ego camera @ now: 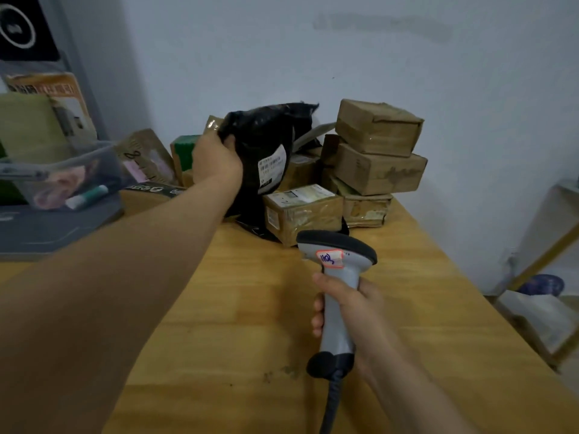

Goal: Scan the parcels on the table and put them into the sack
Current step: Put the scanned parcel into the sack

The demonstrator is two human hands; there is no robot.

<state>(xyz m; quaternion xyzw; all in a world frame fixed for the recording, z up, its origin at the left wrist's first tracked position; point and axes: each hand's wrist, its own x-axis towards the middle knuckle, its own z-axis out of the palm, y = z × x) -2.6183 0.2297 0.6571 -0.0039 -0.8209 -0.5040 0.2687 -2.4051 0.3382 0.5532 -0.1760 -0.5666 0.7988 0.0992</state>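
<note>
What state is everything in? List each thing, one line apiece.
left hand: grips the black bag parcel at its upper edge
black bag parcel: held upright, white label facing the camera
right hand: grips the scanner by its handle
scanner: held, head aimed toward the parcels
brown boxes: stacked three high, taped shut
labelled box: lying flat on the table, label up

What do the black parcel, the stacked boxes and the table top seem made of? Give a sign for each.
Black parcel: probably thin plastic film, glossy and crinkled. Stacked boxes: brown cardboard, apparently wrapped in shiny tape. Table top: wood or wood-look laminate, grain lines visible.
</note>
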